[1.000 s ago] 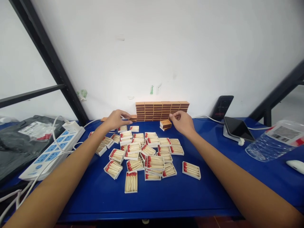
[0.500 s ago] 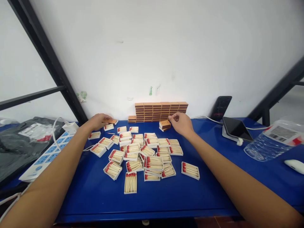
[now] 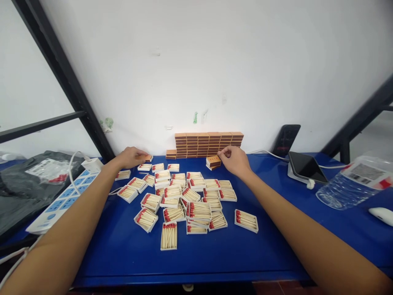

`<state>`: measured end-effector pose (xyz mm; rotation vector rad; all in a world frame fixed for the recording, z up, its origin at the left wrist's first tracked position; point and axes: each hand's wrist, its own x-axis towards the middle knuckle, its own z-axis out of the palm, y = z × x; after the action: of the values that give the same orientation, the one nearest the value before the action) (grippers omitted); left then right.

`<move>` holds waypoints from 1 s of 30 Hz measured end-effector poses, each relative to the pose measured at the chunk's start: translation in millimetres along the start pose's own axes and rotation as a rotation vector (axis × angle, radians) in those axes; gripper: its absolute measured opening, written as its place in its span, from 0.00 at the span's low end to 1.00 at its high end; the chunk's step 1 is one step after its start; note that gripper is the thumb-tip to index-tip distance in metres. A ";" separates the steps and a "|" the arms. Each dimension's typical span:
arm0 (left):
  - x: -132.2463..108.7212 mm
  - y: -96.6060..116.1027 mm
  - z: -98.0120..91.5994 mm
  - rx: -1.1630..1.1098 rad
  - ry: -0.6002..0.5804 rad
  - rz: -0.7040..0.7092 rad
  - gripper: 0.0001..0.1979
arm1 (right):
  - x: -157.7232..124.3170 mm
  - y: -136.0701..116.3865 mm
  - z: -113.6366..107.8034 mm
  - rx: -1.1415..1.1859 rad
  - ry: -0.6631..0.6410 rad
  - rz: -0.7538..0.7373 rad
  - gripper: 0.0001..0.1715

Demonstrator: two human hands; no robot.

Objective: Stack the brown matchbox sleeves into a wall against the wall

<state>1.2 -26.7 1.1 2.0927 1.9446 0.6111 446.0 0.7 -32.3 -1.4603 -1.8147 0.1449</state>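
Near the back left, my left hand [image 3: 132,157] is closed on an orange matchbox [image 3: 149,158], whose right end shows past the fingers. My right hand [image 3: 235,159] has its fingers pinched at the right side of a small pile of matchboxes [image 3: 213,161]. Behind that pile, a wall of stacked matchboxes [image 3: 197,146] stands against the white wall, with a lower stack [image 3: 171,154] at its left end. Several open trays of red-tipped matches, one [image 3: 168,236] nearest the front, lie between my arms. One match tray [image 3: 144,167] sits just below my left hand.
On the left are a power strip [image 3: 61,201] and a black plastic bag [image 3: 24,188]. A phone [image 3: 307,166] lies at the right, with another phone [image 3: 286,139] leaning on the wall. A clear plastic package [image 3: 346,184] and a white object [image 3: 381,215] are farther right.
My left hand has shifted slightly right and covers more of its matchbox. The match tray below it has moved a little right. My right hand has hardly moved.
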 end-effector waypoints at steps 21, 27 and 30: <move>-3.3 9.3 -2.5 0.111 0.117 0.036 0.24 | -1.2 -4.2 -3.0 0.017 0.011 -0.022 0.11; -9.1 43.7 -2.8 0.082 0.159 0.136 0.23 | -3.0 -8.3 -3.3 0.037 0.021 -0.060 0.12; -14.7 62.7 -1.2 0.091 0.200 0.263 0.21 | -5.7 -14.7 -3.2 0.046 0.031 -0.153 0.12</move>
<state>56.3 -47.7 27.0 2.4535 1.8386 0.8259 436.8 -10.3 -25.1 -1.2796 -1.8776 0.0854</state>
